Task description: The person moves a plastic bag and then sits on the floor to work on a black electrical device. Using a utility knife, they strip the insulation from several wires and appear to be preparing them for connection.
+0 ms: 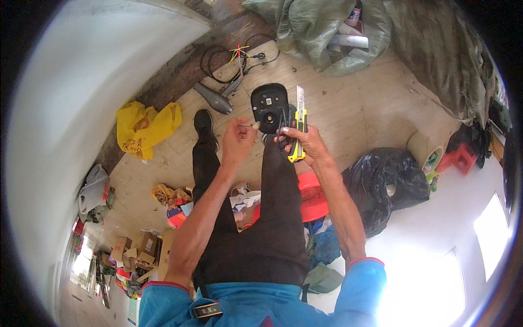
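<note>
a: what is held in the right hand [306, 143]?
b: a yellow utility knife [298, 131] is gripped there, fingers closed round the handle, blade extended and pointed away from the body. a black cord [281, 133] is seen looped at the same fingers. whether the cord is pinched or just draped over them cannot be told.

a: and the left hand [235, 143]?
b: raised beside the right one, fingers curled in, thumb and forefinger pinched on something small and pale [255, 126]. what that is cannot be made out, too tiny.

a: where is the black device?
b: a black rounded casing [268, 107] is seen just above and between both hands, over the knees, its flat side turned to the camera with a round hole in it. the casing is touched at its right edge by the knife hand; the hold itself is hidden.

a: body position?
b: legs in black trousers [275, 218] are stretched forward, a black shoe [204, 122] shown on the wooden floor [359, 103]. a red stool [313, 196] is partly covered by the right leg.

a: surroundings?
b: a grey hair dryer [215, 99] with coiled black cable [218, 60] lies on the floor beyond the shoe. a yellow plastic bag [144, 128] is at the left, a black rubbish bag [387, 182] at the right, green sacks [321, 32] at the top. cardboard boxes [136, 248] are piled lower left.
</note>
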The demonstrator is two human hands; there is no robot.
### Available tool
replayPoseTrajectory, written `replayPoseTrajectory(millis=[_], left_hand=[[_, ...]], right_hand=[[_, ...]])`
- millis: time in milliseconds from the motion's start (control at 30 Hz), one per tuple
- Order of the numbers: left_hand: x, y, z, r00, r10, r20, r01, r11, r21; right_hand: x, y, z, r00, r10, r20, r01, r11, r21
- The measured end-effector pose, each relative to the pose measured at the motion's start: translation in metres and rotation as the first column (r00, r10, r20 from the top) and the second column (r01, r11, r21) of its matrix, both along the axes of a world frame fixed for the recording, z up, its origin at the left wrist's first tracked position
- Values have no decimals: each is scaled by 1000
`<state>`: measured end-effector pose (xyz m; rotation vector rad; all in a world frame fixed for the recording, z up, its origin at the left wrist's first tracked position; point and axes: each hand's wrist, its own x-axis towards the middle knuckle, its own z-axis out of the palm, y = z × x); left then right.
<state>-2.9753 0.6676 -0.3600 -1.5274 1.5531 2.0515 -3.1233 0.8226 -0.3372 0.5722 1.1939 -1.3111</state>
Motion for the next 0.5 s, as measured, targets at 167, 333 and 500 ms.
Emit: replayPoseTrajectory(millis=[167,333,500], left_hand=[[-26,39,24,995,-40,-91,58,978,202],[-42,35,31,997,-68,-26,73,933,352],[-47,23,31,986,-152,63,111,896,430]], right_hand=[[2,14,7,997,-74,-20,75,997,34],[-1,28,10,998,-27,-48,31,996,81],[-3,35,11,992,-75,-97,92,979,181]])
